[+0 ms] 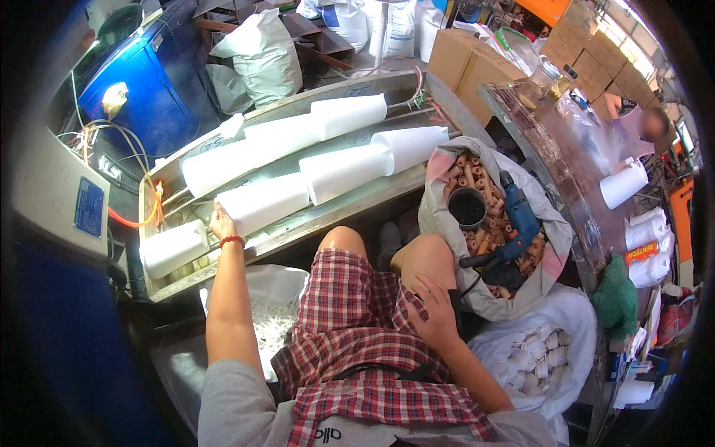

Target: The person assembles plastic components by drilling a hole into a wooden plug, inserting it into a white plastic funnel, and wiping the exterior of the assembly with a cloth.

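Observation:
In a long wooden trough [313,232] lie two rows of white tapered cylinders [261,153], set end to end along rods. My left hand [221,223], a red bracelet at its wrist, grips the left end of a cylinder [261,203] in the near row. Another white cylinder [175,249] sits apart from it at the trough's left end, just beside this hand. My right hand [433,313] rests on my thigh with fingers spread, holding nothing. What the left fingertips press on is partly hidden.
To my right, an open sack [439,205] of brown tubular pieces bears a blue power drill [521,216] and a dark cup [468,207]. Bags of white pieces [536,357] and white strips [272,320] stand low. A wooden table [551,164] is at right; a grey machine [63,186] at left.

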A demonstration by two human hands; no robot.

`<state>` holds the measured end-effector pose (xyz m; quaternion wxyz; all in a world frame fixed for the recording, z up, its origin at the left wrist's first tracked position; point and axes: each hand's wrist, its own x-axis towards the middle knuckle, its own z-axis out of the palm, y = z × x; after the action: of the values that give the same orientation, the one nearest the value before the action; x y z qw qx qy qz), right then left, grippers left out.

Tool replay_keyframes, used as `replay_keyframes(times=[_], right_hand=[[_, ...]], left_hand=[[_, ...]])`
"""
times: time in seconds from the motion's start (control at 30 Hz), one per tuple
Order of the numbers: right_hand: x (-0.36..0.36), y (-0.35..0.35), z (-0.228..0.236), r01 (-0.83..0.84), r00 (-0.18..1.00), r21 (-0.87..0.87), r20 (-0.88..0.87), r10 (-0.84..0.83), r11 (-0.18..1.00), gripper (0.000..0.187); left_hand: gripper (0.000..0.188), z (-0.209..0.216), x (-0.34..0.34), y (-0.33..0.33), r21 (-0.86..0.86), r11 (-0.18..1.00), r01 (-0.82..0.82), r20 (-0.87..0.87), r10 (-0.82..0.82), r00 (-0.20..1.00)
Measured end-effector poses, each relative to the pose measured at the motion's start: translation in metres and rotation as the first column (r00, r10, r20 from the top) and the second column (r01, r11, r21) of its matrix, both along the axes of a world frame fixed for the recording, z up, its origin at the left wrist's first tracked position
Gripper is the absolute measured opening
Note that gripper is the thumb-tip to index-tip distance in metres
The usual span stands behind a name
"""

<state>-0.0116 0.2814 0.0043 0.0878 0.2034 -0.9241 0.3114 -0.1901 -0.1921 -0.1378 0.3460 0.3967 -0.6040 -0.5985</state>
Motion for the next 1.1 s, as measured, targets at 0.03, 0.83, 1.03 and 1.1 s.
replay_keyframes(times=[0.03, 0.83, 1.03, 1.1], right_hand=[[0.002, 0.004, -0.002, 0.023, 0.999, -0.019, 0.029, -0.022, 1.000, 0.032], [-0.012, 0.044, -0.020, 0.084, 0.993, -0.189, 0.092, -0.067, 0.978, 0.025], [-0.038, 0.151, 0.004, 0.525, 0.844, 0.084, -0.179, -0.505, 0.847, 0.024], [-0.038, 0.181, -0.013, 0.587, 0.809, 0.349, -0.205, -0.551, 0.731, 0.035]], left_hand=[[0.062, -0.011, -0.005, -0.002, -0.039, 0.999, 0.015, 0.084, -0.012, 0.996], [0.042, 0.089, 0.059, -0.128, -0.308, 0.039, 0.951, 0.720, 0.662, 0.206], [0.065, 0.168, 0.075, -0.123, -0.573, 0.263, 0.776, 0.737, 0.580, 0.347], [0.068, 0.173, 0.085, -0.129, -0.719, 0.260, 0.644, 0.677, 0.470, 0.566]])
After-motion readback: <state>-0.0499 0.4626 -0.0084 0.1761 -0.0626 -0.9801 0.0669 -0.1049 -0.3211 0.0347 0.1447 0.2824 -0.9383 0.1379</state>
